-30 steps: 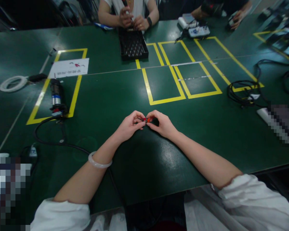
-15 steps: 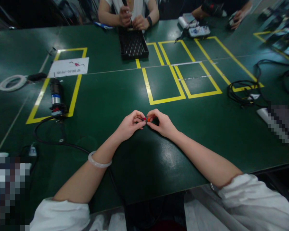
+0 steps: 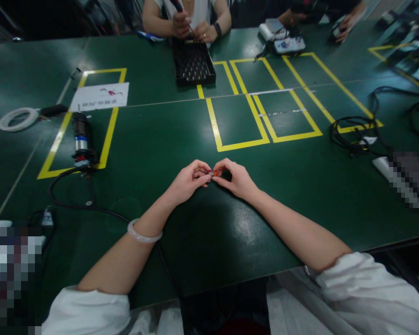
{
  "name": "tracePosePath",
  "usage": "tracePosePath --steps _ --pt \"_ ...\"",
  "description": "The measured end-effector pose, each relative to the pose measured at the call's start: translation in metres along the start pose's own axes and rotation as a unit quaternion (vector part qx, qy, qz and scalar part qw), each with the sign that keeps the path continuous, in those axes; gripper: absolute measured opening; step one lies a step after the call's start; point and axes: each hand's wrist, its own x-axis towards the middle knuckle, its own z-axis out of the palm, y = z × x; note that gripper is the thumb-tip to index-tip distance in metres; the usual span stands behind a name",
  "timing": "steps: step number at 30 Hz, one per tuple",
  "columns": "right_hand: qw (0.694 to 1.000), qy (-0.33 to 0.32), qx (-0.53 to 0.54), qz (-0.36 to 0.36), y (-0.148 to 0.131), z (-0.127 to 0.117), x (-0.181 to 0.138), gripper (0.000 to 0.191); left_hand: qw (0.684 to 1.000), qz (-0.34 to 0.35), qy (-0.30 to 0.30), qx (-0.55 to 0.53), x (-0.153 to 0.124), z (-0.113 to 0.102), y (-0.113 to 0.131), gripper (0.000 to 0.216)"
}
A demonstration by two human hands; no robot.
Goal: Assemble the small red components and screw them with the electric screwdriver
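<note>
Two bare hands meet at the middle of a green table (image 3: 160, 130), pinching one small red-and-orange piece (image 3: 214, 173) between them, just above the surface. The fingers of the left hand (image 3: 188, 180) close on its red end, those of the right hand (image 3: 238, 179) on its orange end, with thumb and forefinger tips nearly together on each side. Whether it is one part or two joined is too small to tell. One pale bracelet (image 3: 144, 232) circles the left wrist.

To the left, one black cylindrical tool (image 3: 81, 137) with a silver-and-blue band sits inside a yellow tape outline (image 3: 111, 137), one black cord (image 3: 103, 210) running from its near end. Beyond it lies one printed white sheet (image 3: 99, 97), with one white coil (image 3: 18, 119) farther left.

At the far side, one black tray (image 3: 194, 65) holds rows of small pale pieces, too many and too fine to count. Behind it, a co-worker's two hands (image 3: 180, 25) work with one slender dark tool (image 3: 176, 5); one dark watch (image 3: 218, 30) shows on a wrist. Farther right are one white power strip (image 3: 289, 45) and another person's hand (image 3: 344, 29). One coil of black cable (image 3: 349, 136) rests at right.
</note>
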Motion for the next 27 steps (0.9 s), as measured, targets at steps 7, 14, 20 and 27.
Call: tracePosePath --steps 7,14,20,27 --pt "1.000 -0.006 -0.006 -0.001 0.0001 0.0004 0.0008 0.017 1.000 -0.004 0.003 0.016 -0.0006 0.0004 0.0017 0.032" --pt "1.000 -0.005 -0.019 -0.002 -0.0011 0.0000 0.0008 0.013 1.000 -0.002 -0.004 0.014 0.0002 0.0002 -0.0012 0.034" --pt "1.000 -0.009 -0.026 0.014 -0.0042 -0.0019 0.0007 0.012 1.000 0.000 -0.011 0.013 -0.0005 -0.0003 -0.0026 0.033" --pt "1.000 -0.013 -0.019 0.016 -0.0037 -0.0015 0.0011 0.013 1.000 0.001 -0.011 0.017 -0.0008 -0.0007 -0.0013 0.033"
